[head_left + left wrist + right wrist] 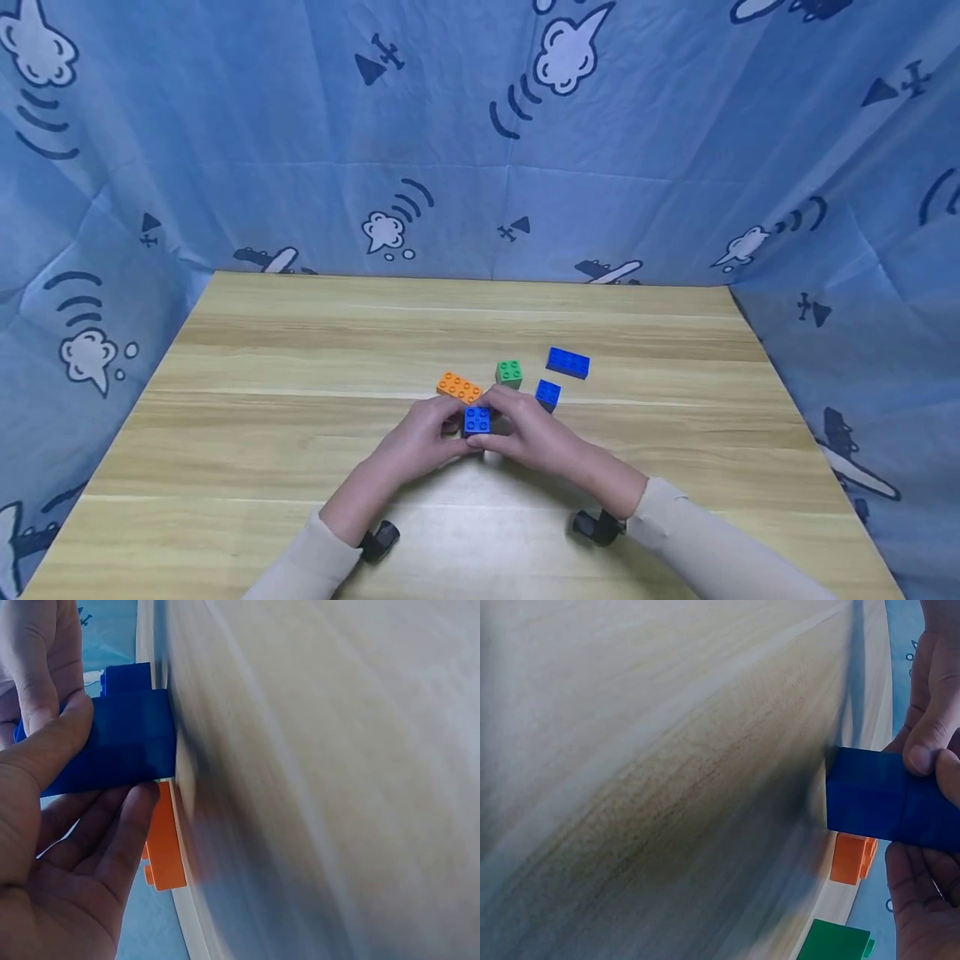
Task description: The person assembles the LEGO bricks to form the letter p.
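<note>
Both hands meet around a small stack of blue toy bricks (477,420) near the middle of the table, studs facing up. My left hand (423,435) pinches it from the left, thumb (64,742) on the near side and fingers behind. From the right, my right hand (534,429) grips the same stack between thumb and fingers. A seam between blue blocks (866,791) shows in the right wrist view. Just beyond the hands lie an orange brick (459,387), a green brick (508,373) and a square blue brick (548,394).
A longer blue brick (567,362) lies farther back to the right. The wooden table (300,350) ends at a blue patterned cloth (450,108) behind and at both sides. Black wrist cameras (380,542) hang under the forearms.
</note>
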`<control>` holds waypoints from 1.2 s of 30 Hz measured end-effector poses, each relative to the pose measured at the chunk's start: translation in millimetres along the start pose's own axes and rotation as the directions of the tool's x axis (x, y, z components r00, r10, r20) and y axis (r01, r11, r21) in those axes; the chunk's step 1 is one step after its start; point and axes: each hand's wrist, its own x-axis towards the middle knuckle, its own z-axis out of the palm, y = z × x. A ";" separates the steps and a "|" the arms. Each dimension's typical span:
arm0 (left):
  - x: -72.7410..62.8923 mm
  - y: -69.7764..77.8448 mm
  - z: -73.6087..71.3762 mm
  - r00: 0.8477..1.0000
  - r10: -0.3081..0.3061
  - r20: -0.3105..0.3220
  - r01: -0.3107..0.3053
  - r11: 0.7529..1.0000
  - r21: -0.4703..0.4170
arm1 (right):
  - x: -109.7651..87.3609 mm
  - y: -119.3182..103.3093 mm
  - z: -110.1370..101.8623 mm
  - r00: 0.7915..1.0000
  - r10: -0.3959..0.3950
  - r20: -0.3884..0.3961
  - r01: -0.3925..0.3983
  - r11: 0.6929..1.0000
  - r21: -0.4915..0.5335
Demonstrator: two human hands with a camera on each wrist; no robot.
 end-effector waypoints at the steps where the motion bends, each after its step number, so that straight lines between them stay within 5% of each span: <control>1: -0.3 -0.3 0.2 1.000 0.003 -0.004 -0.003 1.000 0.000 | 0.1 0.1 0.3 1.000 0.004 0.000 -0.004 1.000 0.006; 17: -4.4 -2.1 1.4 1.000 0.013 -0.013 -0.013 1.000 -0.010 | 0.4 -1.2 1.2 1.000 -0.007 0.004 0.007 0.999 -0.045; 22: -6.6 -1.9 1.1 1.000 0.009 -0.005 -0.009 1.000 -0.027 | -0.5 2.0 -5.0 1.000 -0.010 -0.005 0.010 1.000 0.012; 29: -5.8 -2.9 1.2 1.000 0.020 -0.006 -0.020 0.999 -0.031 | 14.0 4.1 -10.1 0.994 0.009 -0.108 -0.010 1.000 -0.009; 36: -4.3 -4.2 2.1 0.999 0.044 -0.018 -0.045 0.999 -0.026 | 30.9 8.9 -9.9 0.996 0.026 -0.086 -0.028 0.999 -0.027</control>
